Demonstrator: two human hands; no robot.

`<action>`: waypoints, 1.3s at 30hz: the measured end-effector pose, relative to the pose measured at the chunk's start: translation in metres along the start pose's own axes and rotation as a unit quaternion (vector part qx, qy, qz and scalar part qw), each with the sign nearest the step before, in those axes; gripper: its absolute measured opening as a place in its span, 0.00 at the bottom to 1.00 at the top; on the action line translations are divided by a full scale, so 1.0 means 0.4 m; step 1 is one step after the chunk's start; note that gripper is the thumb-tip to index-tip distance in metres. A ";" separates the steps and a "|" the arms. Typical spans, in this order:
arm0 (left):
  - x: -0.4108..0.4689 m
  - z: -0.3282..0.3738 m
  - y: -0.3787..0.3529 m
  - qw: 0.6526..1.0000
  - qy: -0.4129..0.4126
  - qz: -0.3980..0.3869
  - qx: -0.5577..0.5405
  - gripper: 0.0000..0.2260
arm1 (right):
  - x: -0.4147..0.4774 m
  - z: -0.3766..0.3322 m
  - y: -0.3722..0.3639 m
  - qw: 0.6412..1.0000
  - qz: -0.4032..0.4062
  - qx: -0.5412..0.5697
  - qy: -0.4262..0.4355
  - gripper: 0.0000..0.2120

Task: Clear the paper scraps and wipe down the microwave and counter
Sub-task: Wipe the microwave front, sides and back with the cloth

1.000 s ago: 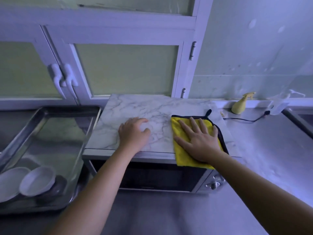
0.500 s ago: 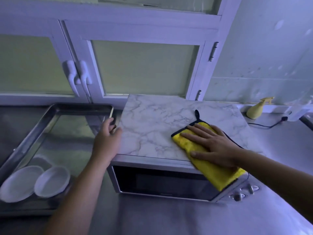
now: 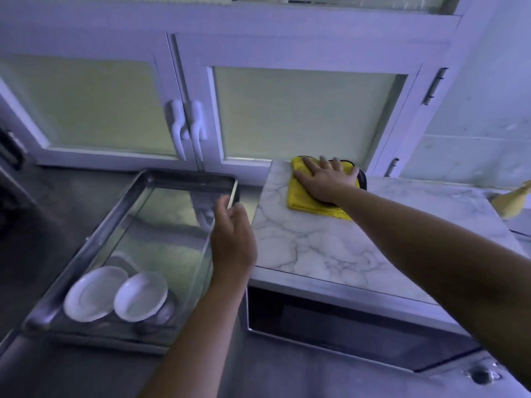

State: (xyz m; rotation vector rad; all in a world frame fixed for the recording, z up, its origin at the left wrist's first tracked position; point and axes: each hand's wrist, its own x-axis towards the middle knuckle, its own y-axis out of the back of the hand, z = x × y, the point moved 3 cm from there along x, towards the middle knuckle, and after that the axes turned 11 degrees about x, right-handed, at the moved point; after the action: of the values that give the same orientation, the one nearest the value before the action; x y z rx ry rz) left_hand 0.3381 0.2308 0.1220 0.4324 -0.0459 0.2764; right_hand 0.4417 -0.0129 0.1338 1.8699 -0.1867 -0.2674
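My right hand (image 3: pixel 324 182) presses flat, fingers spread, on a yellow cloth (image 3: pixel 301 198) at the back left corner of the marble-patterned microwave top (image 3: pixel 316 248). The cloth's dark trim shows behind the fingers. My left hand (image 3: pixel 232 237) hangs beside the microwave's left edge, above the right rim of a metal tray (image 3: pixel 186 179). Its fingers are loosely curled, its back faces the camera, and I see nothing in it. The dark microwave door (image 3: pixel 344 334) faces me below. No paper scraps are visible.
Two white dishes (image 3: pixel 94 294) (image 3: pixel 140 300) lie at the tray's near end on the steel counter (image 3: pixel 71 211). White cabinet doors with handles (image 3: pixel 186 130) stand close behind. A yellow spray bottle (image 3: pixel 514 202) is at the far right, and a microwave knob (image 3: pixel 482 374) at the lower right.
My right hand slid the cloth from the front right of the microwave top to its back left corner. My left hand left the top and moved off its left edge toward the tray.
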 end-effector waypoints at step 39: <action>-0.584 0.223 -0.237 0.906 -0.365 -0.204 0.067 0.12 | -0.838 0.721 0.077 0.971 0.142 0.122 0.151 0.39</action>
State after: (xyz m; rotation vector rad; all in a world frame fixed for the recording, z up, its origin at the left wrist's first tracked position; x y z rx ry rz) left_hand 0.1406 0.0512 0.1405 0.6520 -0.6685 -0.3117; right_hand 0.0402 -0.1985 0.1084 2.0706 -0.2848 0.2466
